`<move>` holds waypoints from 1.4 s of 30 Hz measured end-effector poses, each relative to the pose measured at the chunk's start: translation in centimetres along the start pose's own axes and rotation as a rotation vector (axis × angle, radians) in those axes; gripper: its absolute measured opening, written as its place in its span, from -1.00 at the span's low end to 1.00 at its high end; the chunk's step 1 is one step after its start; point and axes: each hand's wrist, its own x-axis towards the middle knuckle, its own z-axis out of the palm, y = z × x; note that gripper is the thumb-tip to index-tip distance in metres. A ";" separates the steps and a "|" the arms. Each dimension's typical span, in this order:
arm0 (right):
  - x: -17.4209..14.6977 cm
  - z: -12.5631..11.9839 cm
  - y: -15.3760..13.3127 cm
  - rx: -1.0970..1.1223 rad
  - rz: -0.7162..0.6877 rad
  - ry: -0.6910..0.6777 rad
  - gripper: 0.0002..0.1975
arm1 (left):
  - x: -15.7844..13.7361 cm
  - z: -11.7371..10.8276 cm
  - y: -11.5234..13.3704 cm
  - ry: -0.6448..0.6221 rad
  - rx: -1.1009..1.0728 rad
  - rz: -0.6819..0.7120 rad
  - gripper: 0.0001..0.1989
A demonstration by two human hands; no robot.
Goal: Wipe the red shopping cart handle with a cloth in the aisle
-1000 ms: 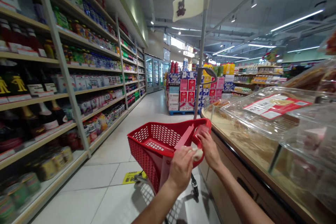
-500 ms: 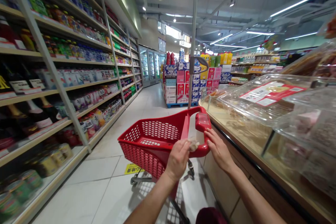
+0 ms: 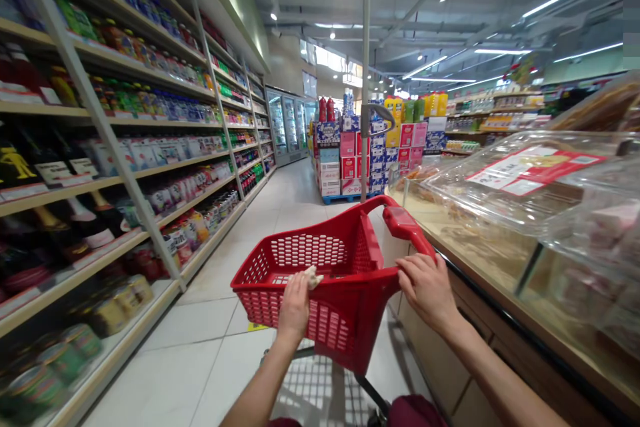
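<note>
A red plastic shopping cart [image 3: 373, 307] with a perforated basket stands in front of me, turned so its long side faces me. My left hand [image 3: 294, 303] is closed on a crumpled off-white cloth [image 3: 313, 277] at the near top rim of the basket. Its fingertips reach over the rim. At the cart's right end, my right hand [image 3: 427, 285] grips the near corner of the red handle [image 3: 407, 225]. A grey pole [image 3: 366, 67] rises behind the cart, with a bear-printed sign at its top.
Drink shelves [image 3: 165, 120] run along the left side of the tiled aisle. A counter [image 3: 480, 267] with clear plastic food boxes [image 3: 530, 173] borders the right, close to the handle. Stacked cartons [image 3: 355, 153] stand on a blue pallet ahead, and glass-door fridges [image 3: 285, 123] line the back.
My left hand has moved left with the cloth, from the handle end to the basket's side rim. The cart has turned more broadside, and my right hand has shifted right, closing on the handle corner.
</note>
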 end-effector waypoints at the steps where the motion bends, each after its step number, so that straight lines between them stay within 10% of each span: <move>1: 0.0 0.1 0.1 -0.015 0.021 0.021 -0.76 | -0.5 0.2 -0.6 -0.004 0.018 -0.013 -0.54; 7: -0.6 0.6 0.9 -0.031 0.027 0.095 -0.74 | -1.3 0.8 0.4 -0.094 -0.032 0.124 -0.50; 13: -0.7 0.6 1.2 -0.044 0.028 0.134 -0.75 | -3.5 -0.9 -6.3 -0.034 0.100 -0.129 -0.48; 19: -0.5 1.6 -1.4 -0.004 -0.067 0.111 -0.75 | -3.5 -0.2 -4.2 -0.124 0.030 0.011 -0.45; 26: -1.1 2.1 0.1 -0.019 -0.105 0.076 -0.75 | -5.4 -3.1 -12.1 0.002 0.177 -0.318 -0.50; 33: -0.9 2.1 1.5 -0.037 -0.088 0.066 -0.75 | -6.4 -2.5 -9.3 -0.126 0.131 -0.168 -0.52; 38: -1.1 1.9 1.6 -0.041 -0.052 0.092 -0.74 | -7.0 -3.2 -11.9 -0.043 0.185 -0.388 -0.55; 42: -0.9 1.8 0.9 -0.021 0.002 0.132 -0.75 | -6.5 -2.2 -9.3 -0.057 0.067 -0.340 -0.53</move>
